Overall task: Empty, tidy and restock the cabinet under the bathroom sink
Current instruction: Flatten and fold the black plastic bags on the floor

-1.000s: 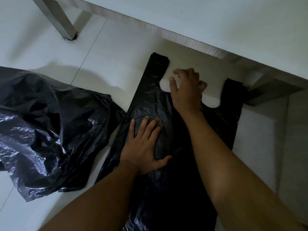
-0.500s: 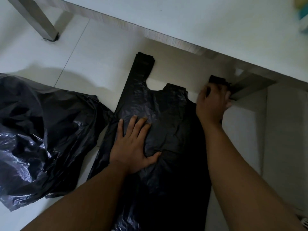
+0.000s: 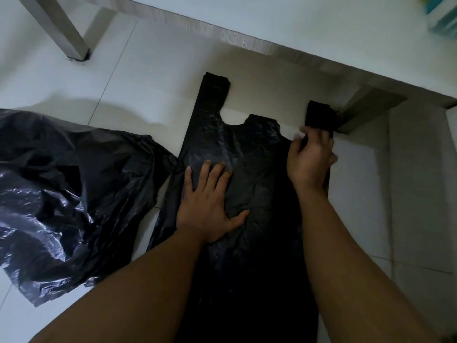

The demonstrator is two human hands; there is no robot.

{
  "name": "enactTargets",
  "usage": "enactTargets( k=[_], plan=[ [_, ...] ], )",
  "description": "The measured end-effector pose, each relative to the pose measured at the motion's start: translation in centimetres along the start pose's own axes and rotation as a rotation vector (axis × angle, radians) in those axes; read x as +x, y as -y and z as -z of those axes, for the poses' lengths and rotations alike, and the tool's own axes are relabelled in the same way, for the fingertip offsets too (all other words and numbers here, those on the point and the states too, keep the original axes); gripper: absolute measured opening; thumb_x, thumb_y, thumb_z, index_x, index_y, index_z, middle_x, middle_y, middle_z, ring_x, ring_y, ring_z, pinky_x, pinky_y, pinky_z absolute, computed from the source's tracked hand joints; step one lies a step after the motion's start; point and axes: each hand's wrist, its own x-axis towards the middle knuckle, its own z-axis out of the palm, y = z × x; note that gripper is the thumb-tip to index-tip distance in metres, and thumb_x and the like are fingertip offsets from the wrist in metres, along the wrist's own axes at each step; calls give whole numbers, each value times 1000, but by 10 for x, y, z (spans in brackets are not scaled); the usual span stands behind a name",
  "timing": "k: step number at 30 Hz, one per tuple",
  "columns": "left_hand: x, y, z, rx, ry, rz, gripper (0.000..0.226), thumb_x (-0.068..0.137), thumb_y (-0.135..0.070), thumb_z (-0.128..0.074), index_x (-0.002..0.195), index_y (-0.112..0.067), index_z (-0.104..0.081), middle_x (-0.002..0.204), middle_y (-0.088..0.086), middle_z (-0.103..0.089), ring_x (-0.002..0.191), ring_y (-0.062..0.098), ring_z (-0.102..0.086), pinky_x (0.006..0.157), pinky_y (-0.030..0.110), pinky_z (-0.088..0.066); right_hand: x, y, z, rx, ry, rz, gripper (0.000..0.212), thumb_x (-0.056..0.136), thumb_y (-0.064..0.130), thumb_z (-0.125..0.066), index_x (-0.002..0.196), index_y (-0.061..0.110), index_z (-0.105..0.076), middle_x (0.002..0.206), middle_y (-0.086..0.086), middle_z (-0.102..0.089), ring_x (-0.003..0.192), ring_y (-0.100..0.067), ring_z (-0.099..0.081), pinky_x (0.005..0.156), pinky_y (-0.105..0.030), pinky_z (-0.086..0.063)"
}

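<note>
A black plastic carrier bag [image 3: 249, 154] lies flat on the white tiled floor, its two handle straps pointing away from me. My left hand [image 3: 210, 204] presses flat on the bag's middle with fingers spread. My right hand [image 3: 310, 159] is at the base of the bag's right handle strap [image 3: 319, 115], fingers curled around the strap's edge. The left handle strap [image 3: 214, 95] lies straight and free. My forearms hide the bag's lower part.
A second, crumpled black plastic bag [image 3: 66, 201] lies on the floor to the left, touching the flat one. A white table top [image 3: 296, 23] spans the far side, with one leg [image 3: 61, 33] at far left and another [image 3: 368, 110] beside the right strap.
My right hand moved from the bag's neck across to the right handle strap and closed on its edge. The left hand stayed pressed on the bag's middle.
</note>
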Motion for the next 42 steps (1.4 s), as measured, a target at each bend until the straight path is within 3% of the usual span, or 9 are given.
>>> enactTargets(
  k=[9, 16, 21, 25, 28, 30, 35, 39, 42],
  plan=[
    [-2, 5, -7, -21, -56, -19, 99, 79, -87, -24, 153, -21, -27, 162, 3, -21, 153, 27, -2, 120, 61, 3, -168, 0, 13, -70, 76, -94, 16, 95, 29, -58, 107, 22, -67, 115, -6, -59, 110, -28, -49, 89, -43, -33],
    [-14, 15, 27, -481, -79, -41, 83, 78, -76, -36, 141, -23, -47, 154, 2, -39, 149, 22, -20, 123, 49, 3, -204, 11, 41, -149, 309, -105, 38, 103, 33, -41, 136, 22, -55, 144, -2, -45, 128, -25, -39, 106, -44, -33],
    [-71, 28, 65, -54, -135, -190, 53, 88, -62, -43, 126, -26, -56, 124, 0, -55, 120, 23, -49, 106, 45, -37, -200, 14, 59, -120, 469, -88, 44, 104, 30, -37, 145, 17, -46, 152, -8, -36, 135, -30, -33, 111, -46, -34],
    [-123, 36, 53, 33, 186, -199, 62, 93, -66, -40, 136, -23, -48, 134, 5, -54, 127, 25, -47, 113, 45, -28, -199, 22, 67, -123, 524, -109, 44, 103, 30, -39, 143, 14, -46, 148, -10, -39, 133, -32, -36, 111, -49, -34],
    [-134, 43, 51, -32, 93, -230, 62, 93, -62, -40, 143, -25, -43, 140, 1, -51, 134, 20, -43, 123, 45, -12, -188, 36, 74, -98, 470, -217, 38, 100, 25, -40, 132, 12, -54, 139, -14, -49, 126, -35, -44, 108, -53, -36],
    [-139, 50, 59, -95, -94, -215, 55, 92, -57, -44, 136, -25, -51, 133, -2, -54, 130, 18, -46, 121, 42, -18, -179, 60, 79, -111, 402, -212, 35, 100, 25, -44, 132, 16, -54, 139, -11, -49, 129, -34, -41, 107, -53, -33],
    [-157, 98, 97, -271, -674, 425, 31, 89, -46, -61, 112, -26, -63, 115, -3, -59, 112, 22, -49, 96, 45, -32, -175, 149, 63, 104, 430, 36, 26, 99, 29, -52, 123, 23, -60, 128, -5, -59, 121, -28, -51, 105, -49, -35],
    [-165, 147, 121, -398, -568, 919, 48, 87, -43, -66, 127, -19, -54, 134, 9, -47, 126, 34, -39, 104, 53, -30, -187, 220, 35, 219, 578, 218, 34, 100, 35, -52, 131, 22, -56, 132, -4, -57, 127, -28, -46, 106, -49, -35],
    [-169, 165, 117, -690, -451, 1032, 65, 83, -32, -76, 137, -10, -47, 136, 17, -51, 126, 38, -49, 103, 49, -41, -199, 250, 11, 169, 700, 198, 47, 96, 31, -57, 140, 20, -44, 136, -7, -53, 131, -33, -43, 108, -50, -36]
  ],
)
